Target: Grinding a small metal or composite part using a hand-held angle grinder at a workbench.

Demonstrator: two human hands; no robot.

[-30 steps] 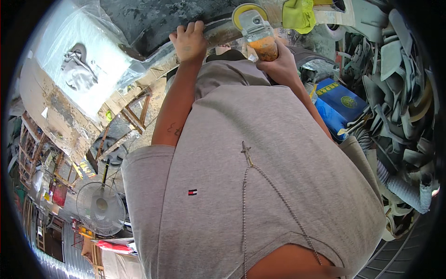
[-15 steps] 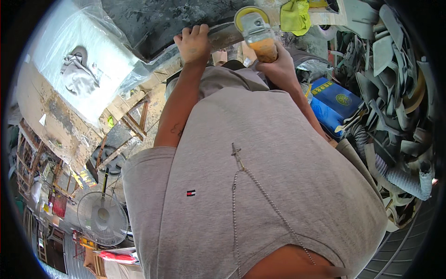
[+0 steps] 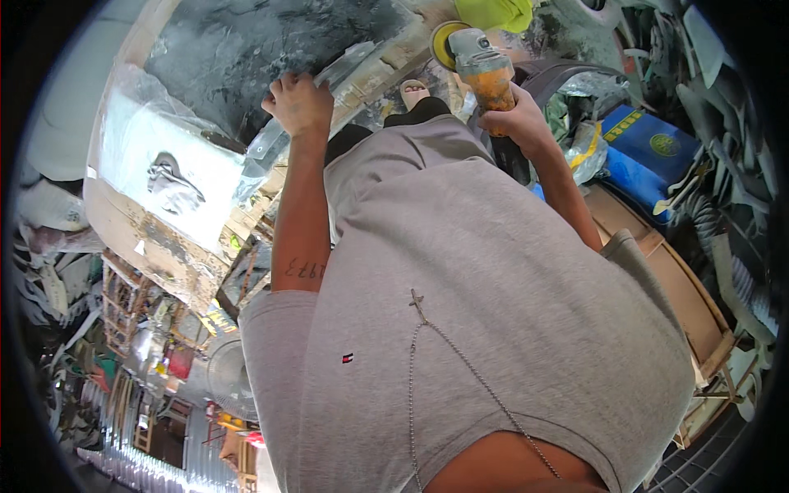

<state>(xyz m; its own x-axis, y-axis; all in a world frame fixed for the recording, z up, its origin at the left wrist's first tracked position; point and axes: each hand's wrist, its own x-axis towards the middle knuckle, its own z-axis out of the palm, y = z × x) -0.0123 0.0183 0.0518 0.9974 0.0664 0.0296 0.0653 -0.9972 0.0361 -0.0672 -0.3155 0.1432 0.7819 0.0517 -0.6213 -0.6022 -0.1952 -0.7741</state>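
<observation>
My right hand (image 3: 526, 119) is wrapped round the orange body of a disc sander (image 3: 486, 78). Its grey head and yellow round pad point up and away from me, apart from the bench. On the left, my left hand (image 3: 302, 104) lies over the near edge of a dark grey, smudged panel (image 3: 222, 57), fingers curled on it. Part of those fingers' grip is hidden. Along that edge runs a greyish translucent strip (image 3: 349, 64). Left of the panel, a crumpled grey cloth (image 3: 173, 185) rests on white plastic-wrapped material (image 3: 136, 148).
A worn wooden bench (image 3: 156, 259) carries the panel. A yellow-green cloth (image 3: 497, 12) is at the far edge. To the right are a blue package (image 3: 649, 144), a clear plastic bag (image 3: 589, 156) and piled grey parts (image 3: 740, 148). A fan (image 3: 230, 374) stands lower left.
My view has swung, so the bench shows further right and more of the panel appears. The sander has moved right, away from my left hand, which stays at the panel's edge.
</observation>
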